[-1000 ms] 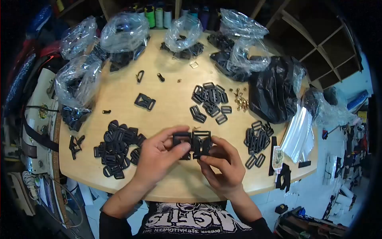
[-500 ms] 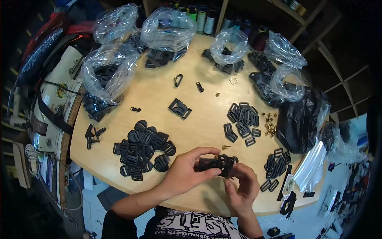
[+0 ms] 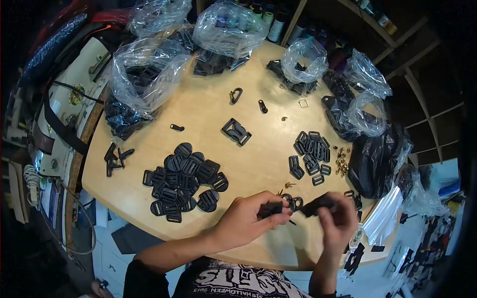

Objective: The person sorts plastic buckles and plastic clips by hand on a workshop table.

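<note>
My left hand (image 3: 251,218) is closed on a dark piece (image 3: 270,209) near the front edge of the table. To its right, my right hand (image 3: 335,218) grips another dark piece (image 3: 317,205), blurred by motion. Small black rings (image 3: 293,202) show between the hands; whether they are held or lying on the table is unclear. Just beyond the fingers lies a small brass-coloured piece (image 3: 289,185). A heap of black plastic buckles (image 3: 184,179) lies left of my left hand. Black rectangular sliders (image 3: 313,151) lie beyond my hands.
Clear plastic bags of black parts (image 3: 149,74) line the far left, with more bags (image 3: 304,59) at the far right. A black bag (image 3: 380,161) stands at the right. A side-release buckle (image 3: 236,131) lies mid-table (image 3: 198,114). A sewing machine (image 3: 74,99) is at the left.
My hands have moved apart; my right hand has gone right with a dark piece. The dark bundle formerly between both hands now shows as separate pieces. The view has shifted slightly.
</note>
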Demonstrator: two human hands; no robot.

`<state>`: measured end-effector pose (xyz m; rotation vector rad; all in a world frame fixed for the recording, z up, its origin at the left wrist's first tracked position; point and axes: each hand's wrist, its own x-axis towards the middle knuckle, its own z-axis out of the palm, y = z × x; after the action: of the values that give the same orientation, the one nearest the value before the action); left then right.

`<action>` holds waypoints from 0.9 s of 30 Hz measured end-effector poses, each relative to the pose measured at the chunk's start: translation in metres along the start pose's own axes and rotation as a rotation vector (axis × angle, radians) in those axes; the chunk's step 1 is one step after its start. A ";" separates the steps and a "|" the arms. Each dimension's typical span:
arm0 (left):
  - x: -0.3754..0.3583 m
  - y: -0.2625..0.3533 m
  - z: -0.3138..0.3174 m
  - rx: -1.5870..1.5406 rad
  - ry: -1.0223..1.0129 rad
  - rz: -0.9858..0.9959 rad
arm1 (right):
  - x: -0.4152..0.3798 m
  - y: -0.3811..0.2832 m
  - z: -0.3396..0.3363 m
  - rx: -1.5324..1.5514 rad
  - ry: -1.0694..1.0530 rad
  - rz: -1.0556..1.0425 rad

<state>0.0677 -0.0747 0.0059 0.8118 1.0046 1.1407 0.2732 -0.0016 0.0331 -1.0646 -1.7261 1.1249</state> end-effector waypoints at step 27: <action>-0.005 0.014 -0.033 -0.794 -0.101 -0.011 | 0.238 -0.021 0.051 0.071 -0.063 -0.110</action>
<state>0.0316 -0.0757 0.0080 0.2170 0.3982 1.3330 0.1439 0.2008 0.0796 -0.8886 -1.7579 1.1524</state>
